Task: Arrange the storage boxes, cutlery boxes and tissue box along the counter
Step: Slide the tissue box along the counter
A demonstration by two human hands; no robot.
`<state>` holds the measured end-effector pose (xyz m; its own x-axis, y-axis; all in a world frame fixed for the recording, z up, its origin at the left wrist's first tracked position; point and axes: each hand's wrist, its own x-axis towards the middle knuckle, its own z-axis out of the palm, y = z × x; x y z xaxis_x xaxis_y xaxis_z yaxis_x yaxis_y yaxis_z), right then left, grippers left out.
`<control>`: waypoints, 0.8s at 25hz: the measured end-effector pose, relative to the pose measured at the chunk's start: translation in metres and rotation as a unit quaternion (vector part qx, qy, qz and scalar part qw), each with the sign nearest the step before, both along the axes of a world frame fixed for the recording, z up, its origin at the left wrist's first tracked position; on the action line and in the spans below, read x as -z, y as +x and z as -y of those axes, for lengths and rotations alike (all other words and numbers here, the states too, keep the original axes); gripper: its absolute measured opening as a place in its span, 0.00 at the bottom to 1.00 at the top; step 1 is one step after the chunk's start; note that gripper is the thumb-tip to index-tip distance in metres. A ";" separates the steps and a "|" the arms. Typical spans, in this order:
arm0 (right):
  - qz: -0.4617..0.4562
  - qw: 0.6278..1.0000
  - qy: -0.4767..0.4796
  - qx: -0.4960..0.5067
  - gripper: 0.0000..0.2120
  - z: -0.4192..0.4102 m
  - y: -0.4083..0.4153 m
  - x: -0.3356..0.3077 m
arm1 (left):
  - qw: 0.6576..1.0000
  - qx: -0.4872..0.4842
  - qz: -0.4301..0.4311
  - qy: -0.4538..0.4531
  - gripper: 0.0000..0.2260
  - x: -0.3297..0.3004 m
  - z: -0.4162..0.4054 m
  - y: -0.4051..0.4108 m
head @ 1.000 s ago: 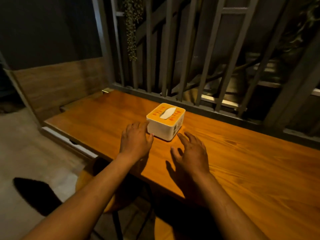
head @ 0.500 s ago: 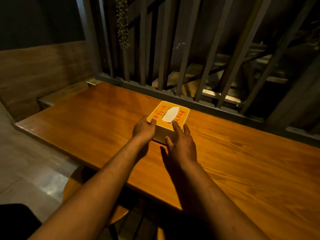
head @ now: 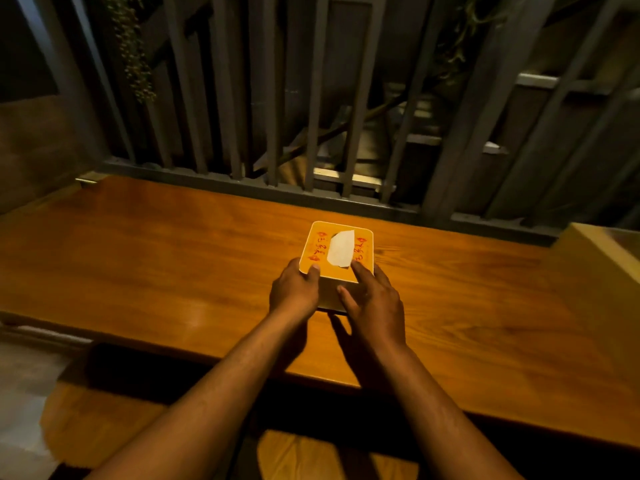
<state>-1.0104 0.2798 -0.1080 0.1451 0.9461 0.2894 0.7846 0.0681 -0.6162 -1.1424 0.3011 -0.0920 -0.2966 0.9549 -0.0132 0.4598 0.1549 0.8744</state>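
A square tissue box (head: pixel 320 249) with an orange lid, red lettering and a white tissue sticking out of its slot stands on the wooden counter (head: pixel 156 258), near the middle. My left hand (head: pixel 294 289) clasps its near left corner, thumb on the lid. My right hand (head: pixel 372 299) lies against the near right side with fingers spread over the lid's edge. The box's near wall is partly hidden by both hands. No storage boxes or cutlery boxes are in view.
Grey metal railing bars (head: pixel 273 98) run along the counter's far edge, with a hanging plant (head: pixel 133 53) at the left. A pale wooden block (head: pixel 602 247) sits at the far right. Wooden stools (head: pixel 322 455) stand below the near edge.
Both hands reached forward from the counter top and closed around the tissue box. The camera came closer and turned right, so the box now sits squarely ahead.
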 end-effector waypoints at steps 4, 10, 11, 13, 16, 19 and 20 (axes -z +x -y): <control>0.006 1.000 -0.004 0.029 0.28 0.028 0.078 0.002 | 1.000 0.023 -0.014 0.007 0.17 0.004 0.020 0.080; 0.023 0.999 -0.022 0.045 0.29 0.071 0.223 -0.006 | 0.997 0.062 -0.041 0.013 0.19 0.005 0.053 0.222; 0.030 0.998 -0.027 0.042 0.29 0.077 0.246 -0.008 | 0.997 0.066 -0.044 0.012 0.19 0.006 0.059 0.244; 0.064 0.996 -0.036 0.041 0.28 0.086 0.282 -0.014 | 0.997 0.061 -0.053 0.018 0.20 0.008 0.064 0.279; 0.162 0.985 -0.052 0.043 0.28 0.094 0.328 -0.022 | 0.996 0.061 -0.065 0.029 0.22 0.013 0.071 0.327; 0.258 0.965 -0.035 0.022 0.26 0.094 0.361 -0.032 | 0.994 0.072 -0.078 0.031 0.26 0.014 0.079 0.360; 0.270 0.962 -0.034 0.010 0.25 0.094 0.367 -0.035 | 0.991 0.080 -0.095 0.043 0.27 0.014 0.082 0.365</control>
